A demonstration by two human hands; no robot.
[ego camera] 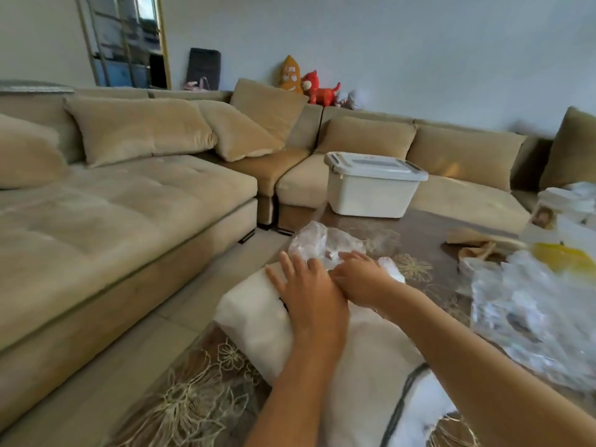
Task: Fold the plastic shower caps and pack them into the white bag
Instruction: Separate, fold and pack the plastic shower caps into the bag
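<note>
Beyond both flat, unclenched hands, left (301,279) and right (358,275), a blurred cap (314,243) lay by the bag (254,321) on the table (416,250).

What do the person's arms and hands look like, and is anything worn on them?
Both forearms are bare as far as the picture shows; no sleeve is in view. The left hand and the right hand wear no gloves. I see no watch, bracelet or ring, though the picture is somewhat blurred.

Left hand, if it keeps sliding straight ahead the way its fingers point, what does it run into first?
The left hand lies flat on the white bag, fingers pointing away. Straight ahead it would likely meet the crumpled clear shower cap at its fingertips first, though depth is hard to judge.
</note>
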